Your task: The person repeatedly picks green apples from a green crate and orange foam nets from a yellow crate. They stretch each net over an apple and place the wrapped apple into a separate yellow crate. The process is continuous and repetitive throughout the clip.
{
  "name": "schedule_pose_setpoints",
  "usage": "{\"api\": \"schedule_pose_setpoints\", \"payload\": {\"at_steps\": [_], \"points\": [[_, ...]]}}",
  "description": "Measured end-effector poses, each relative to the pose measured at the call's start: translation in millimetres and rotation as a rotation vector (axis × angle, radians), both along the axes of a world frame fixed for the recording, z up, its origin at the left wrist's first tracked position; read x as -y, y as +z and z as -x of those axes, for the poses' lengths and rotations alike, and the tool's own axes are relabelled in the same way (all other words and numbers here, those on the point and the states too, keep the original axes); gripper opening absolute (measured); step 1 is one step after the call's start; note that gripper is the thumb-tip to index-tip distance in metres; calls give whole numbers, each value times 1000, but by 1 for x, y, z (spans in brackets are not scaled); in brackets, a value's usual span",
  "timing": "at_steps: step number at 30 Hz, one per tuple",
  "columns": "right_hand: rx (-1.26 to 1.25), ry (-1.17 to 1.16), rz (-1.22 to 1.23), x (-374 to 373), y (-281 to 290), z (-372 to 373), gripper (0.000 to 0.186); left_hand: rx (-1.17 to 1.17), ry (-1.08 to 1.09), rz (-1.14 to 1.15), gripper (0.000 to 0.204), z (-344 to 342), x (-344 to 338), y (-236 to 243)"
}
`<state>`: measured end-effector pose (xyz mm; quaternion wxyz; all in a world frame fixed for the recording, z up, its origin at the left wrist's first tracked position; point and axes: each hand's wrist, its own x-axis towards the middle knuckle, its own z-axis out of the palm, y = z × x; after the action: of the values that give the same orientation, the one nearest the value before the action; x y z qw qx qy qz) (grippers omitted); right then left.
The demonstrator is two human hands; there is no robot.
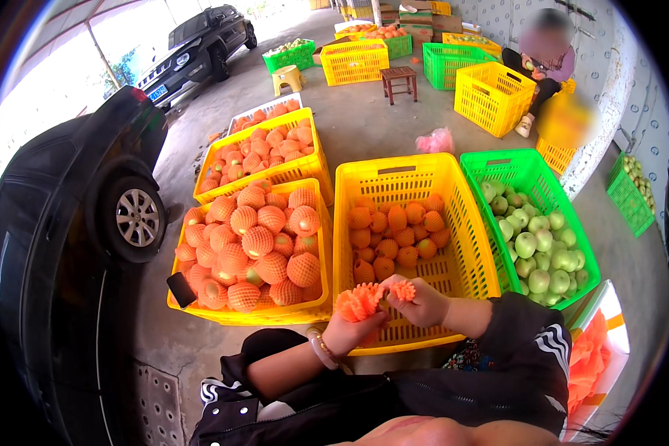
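Note:
Over the near edge of the middle yellow crate (453, 343), my left hand (354, 331) is closed around a bunched orange foam fruit net (359, 301). Close beside it, my right hand (426, 305) pinches another bit of orange foam net (403, 290); whether the two bits join is hidden by the fingers. I cannot tell if a fruit sits inside the net. Deeper in that crate lie net-wrapped fruits (398, 236), grouped toward its far left. To the right, a green crate (490, 159) holds bare green round fruits (537, 245).
At left, yellow crates brim with net-wrapped fruits (256, 241); a phone (181, 289) rests on the nearest crate's corner. A white box of orange nets (589, 357) stands at my right. Beyond are stools (399, 83), more crates, a seated person (548, 56) and parked cars (74, 186).

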<state>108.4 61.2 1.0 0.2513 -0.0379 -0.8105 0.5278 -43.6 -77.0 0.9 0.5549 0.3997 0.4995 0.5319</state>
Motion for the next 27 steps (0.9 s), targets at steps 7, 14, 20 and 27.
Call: {"api": "schedule_pose_setpoints", "payload": {"at_steps": [7,14,20,27], "points": [[-94,-265,50,-1,-11,-4,30,-185,80,-229,30,-29,-21,-10],[-102,-339,-167,0,-18,-15,33,-224,77,-419,36,-48,-44,-9],[-70,-311,255,8,-5,-25,24,-366,-46,-352,35,-53,-48,-14],[95,-384,299,-10,2,-36,25,-334,-178,-220,33,-59,-41,-12]]}}
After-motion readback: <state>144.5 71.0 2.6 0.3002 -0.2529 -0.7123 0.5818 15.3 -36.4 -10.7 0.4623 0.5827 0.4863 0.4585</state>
